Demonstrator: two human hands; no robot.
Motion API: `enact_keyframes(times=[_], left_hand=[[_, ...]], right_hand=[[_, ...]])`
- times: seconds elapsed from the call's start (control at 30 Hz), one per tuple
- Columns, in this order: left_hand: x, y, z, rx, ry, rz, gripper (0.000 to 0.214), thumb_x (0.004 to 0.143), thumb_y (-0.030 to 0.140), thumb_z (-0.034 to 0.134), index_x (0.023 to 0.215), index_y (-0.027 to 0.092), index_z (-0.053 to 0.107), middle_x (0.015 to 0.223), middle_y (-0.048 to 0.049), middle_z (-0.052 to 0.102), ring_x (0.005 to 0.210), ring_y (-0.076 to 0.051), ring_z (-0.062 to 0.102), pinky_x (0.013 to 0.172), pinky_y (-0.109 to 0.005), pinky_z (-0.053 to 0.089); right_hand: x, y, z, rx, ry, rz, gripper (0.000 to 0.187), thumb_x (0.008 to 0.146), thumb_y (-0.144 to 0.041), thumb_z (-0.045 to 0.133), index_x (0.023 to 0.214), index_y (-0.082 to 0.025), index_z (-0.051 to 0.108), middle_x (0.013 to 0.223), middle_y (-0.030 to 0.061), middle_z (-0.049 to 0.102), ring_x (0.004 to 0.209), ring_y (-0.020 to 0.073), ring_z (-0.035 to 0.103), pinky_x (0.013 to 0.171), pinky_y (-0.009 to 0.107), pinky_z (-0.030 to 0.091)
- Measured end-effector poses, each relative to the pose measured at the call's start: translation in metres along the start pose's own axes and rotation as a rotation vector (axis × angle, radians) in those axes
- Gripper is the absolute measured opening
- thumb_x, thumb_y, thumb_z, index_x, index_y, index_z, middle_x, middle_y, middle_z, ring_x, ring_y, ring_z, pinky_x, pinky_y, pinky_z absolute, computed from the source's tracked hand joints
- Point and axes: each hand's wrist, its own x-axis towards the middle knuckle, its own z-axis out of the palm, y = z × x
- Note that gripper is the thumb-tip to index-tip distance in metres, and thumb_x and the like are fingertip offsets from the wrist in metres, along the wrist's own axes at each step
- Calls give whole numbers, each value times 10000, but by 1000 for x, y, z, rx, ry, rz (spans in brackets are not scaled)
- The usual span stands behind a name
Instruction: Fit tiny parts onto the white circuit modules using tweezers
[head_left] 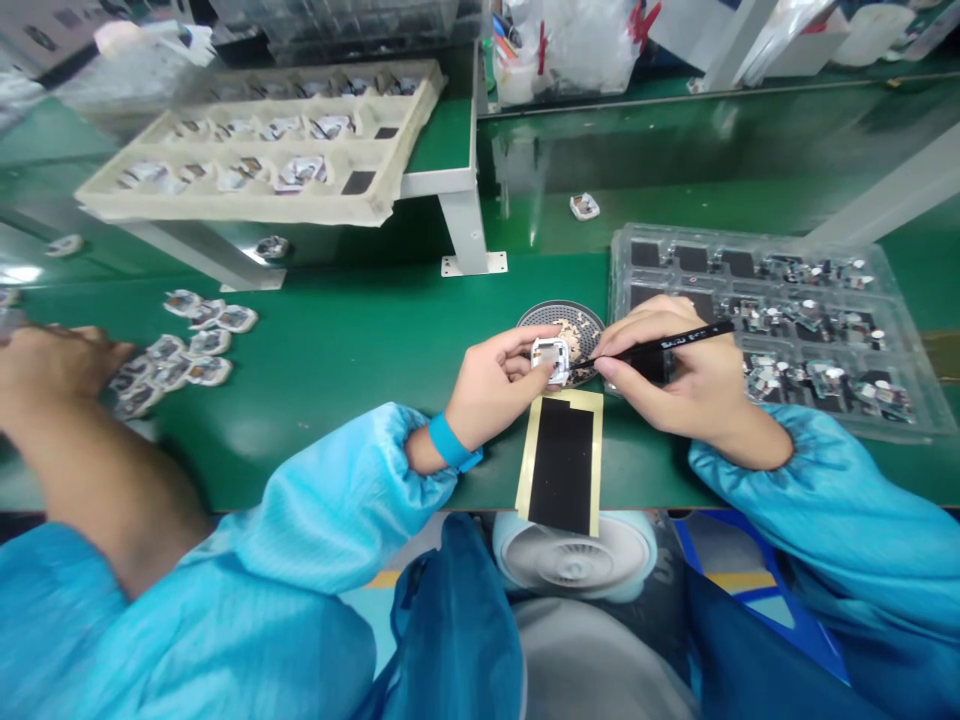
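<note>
Between the thumb and fingers of my left hand (pixel 501 385) is a small white square device housing (pixel 551 360), its open inside facing up. My right hand (pixel 679 375) grips black tweezers (pixel 667 345) like a pen, the tips at the housing's right edge; whether they pinch anything is too small to tell. Under both hands sits a round dark perforated dish (pixel 536 315) with many tiny beige pieces (pixel 581 325). Just in front, a black adhesive sheet on yellow backing (pixel 562 460) lies over the table's front edge.
Right of my hands, a clear plastic tray (pixel 840 420) holds circuit parts and black pads. A beige tray (pixel 247 205) rests on a raised shelf at left. Several white housings (pixel 172 365) lie near a co-worker's hand (pixel 60 365). Another housing (pixel 584 206) is at the back. A metal shelf leg (pixel 463 225) stands mid-table.
</note>
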Motion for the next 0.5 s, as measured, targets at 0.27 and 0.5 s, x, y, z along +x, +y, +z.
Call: enact_keyframes(times=[0.27,0.5], left_hand=[[0,0,-1,26,8,14,392,835,210,758,1216,127,716,1106,-113,778,743,-157,764,731,-260,652],[1,-2,-3,37,5,39,391,849,215,757,1229,134,716,1124,-111,775,767,-164,765,755,-279,656]], right_hand=[[1,1,0,9,16,-24,182,786,-197,801,919,-289,716,890,13,779,841,262,716,873,511,548],[0,3,1,69,3,29,131,815,-238,800,914,-297,738,907,16,786,870,265,730,900,519,573]])
